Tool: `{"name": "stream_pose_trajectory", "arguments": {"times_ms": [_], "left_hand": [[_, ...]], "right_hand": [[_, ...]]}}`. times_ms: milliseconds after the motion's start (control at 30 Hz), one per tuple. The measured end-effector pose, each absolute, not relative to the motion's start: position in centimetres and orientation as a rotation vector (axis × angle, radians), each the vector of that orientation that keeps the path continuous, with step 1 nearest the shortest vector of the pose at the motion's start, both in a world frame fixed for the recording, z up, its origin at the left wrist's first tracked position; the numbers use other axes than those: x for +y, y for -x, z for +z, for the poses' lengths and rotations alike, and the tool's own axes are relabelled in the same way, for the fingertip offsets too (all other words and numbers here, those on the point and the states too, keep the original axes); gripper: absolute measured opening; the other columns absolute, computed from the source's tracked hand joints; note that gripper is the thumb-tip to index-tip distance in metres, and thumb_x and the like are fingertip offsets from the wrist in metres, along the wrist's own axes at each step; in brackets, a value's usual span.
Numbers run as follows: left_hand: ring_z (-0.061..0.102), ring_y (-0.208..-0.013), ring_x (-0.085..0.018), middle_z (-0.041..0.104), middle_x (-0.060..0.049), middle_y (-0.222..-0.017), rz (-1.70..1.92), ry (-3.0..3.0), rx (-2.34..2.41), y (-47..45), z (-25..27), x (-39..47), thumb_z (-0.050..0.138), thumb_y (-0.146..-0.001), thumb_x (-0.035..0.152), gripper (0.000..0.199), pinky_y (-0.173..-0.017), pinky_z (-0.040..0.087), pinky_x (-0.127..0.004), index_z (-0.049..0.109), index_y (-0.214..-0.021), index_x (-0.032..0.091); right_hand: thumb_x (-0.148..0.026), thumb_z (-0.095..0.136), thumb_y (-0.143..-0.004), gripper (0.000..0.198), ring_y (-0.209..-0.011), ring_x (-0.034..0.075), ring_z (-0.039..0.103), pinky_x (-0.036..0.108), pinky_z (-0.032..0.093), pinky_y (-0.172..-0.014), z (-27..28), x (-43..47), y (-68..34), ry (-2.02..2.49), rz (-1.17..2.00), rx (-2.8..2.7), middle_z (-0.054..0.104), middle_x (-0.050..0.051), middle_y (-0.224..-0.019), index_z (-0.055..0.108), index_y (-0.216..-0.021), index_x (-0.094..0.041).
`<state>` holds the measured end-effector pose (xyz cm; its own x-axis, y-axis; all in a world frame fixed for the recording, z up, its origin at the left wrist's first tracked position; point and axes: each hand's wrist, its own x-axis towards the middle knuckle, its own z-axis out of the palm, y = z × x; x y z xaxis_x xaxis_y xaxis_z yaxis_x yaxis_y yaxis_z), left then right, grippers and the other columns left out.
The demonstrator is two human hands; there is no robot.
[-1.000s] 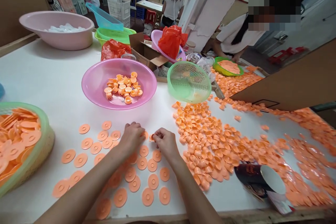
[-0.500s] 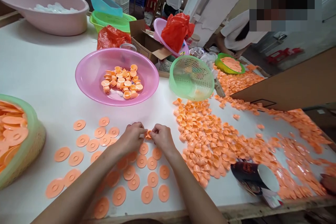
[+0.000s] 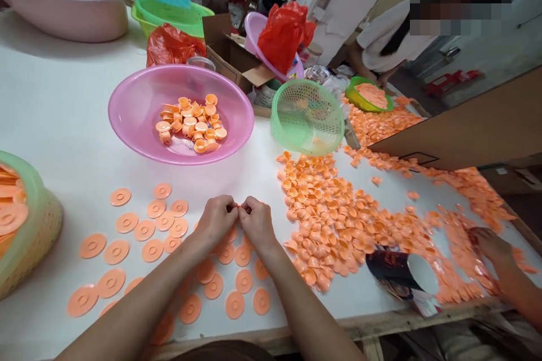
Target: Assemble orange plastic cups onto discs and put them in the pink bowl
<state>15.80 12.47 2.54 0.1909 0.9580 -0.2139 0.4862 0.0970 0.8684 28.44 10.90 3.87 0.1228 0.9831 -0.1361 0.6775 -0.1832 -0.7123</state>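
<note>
"While the two hands meet over the white table [image 3: 63,113], what do their fingers hold?"

"It's a small orange piece [image 3: 238,206], pinched right where the fingertips come together. The left hand [image 3: 217,219] and the right hand [image 3: 256,220] each have a narrow grip on it, thumb close to forefinger."

"Can you make out its shape?"

"I can't tell; the fingers cover nearly all of it."

"And what lies around them?"

"Flat orange discs [image 3: 144,230], each with a ring in the middle, spread across the left side and between the forearms. On the other side, near the right hand, a broad heap of little orange cups [image 3: 330,220] runs off to the right."

"What about farther up?"

"Beyond the hands stands a pink basin [image 3: 135,101] with a cluster of orange pieces [image 3: 190,124] inside. Just right of it is a pale green colander [image 3: 292,138]. At the left edge, a green basket [image 3: 48,231] holds more discs."

"Is anyone else there?"

"Yes, a co-worker's hand [image 3: 491,243] is among the orange parts at far right, past a dark container [image 3: 387,265]. Farther back, a person in a white top [image 3: 389,34] leans by a small green bowl [image 3: 358,101]."
</note>
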Motion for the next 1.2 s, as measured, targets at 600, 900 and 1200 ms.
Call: {"name": "stream_pose_trajectory", "arguments": {"times_ms": [600,900,1200], "left_hand": [[0.060,-0.075,-0.017,0.069,-0.001,-0.078,0.812,-1.876,1.361,-10.4,10.7,14.1,0.064,-0.078,0.025,0.009,-0.070,0.047,-0.030,0.071,-0.083,0.022],[0.053,-0.090,-0.023,0.063,-0.008,-0.082,0.319,-2.204,1.221,-18.7,3.5,10.1,0.054,-0.081,0.012,0.016,-0.077,0.031,-0.037,0.067,-0.075,0.019],[0.052,-0.093,-0.022,0.060,-0.006,-0.097,0.381,-2.143,1.274,-18.3,3.3,10.2,0.060,-0.079,0.019,0.014,-0.077,0.030,-0.034,0.066,-0.091,0.022]], "right_hand": [[-0.038,0.070,-0.073,0.026,-0.052,0.015,0.056,0.027,0.045,-0.049,4.4,6.4,-34.4,1.865,1.130,-1.203,0.059,-0.001,-0.056,0.072,-0.090,-0.017],[-0.039,0.082,-0.066,0.040,-0.063,0.012,0.062,0.022,0.048,-0.057,5.9,2.8,-35.5,1.436,1.552,-0.530,0.063,-0.002,-0.070,0.066,-0.097,-0.021],[-0.037,0.080,-0.062,0.040,-0.065,0.016,0.067,0.025,0.052,-0.056,4.5,4.5,-35.1,1.572,1.276,-0.669,0.068,0.003,-0.078,0.066,-0.094,-0.017]]}}
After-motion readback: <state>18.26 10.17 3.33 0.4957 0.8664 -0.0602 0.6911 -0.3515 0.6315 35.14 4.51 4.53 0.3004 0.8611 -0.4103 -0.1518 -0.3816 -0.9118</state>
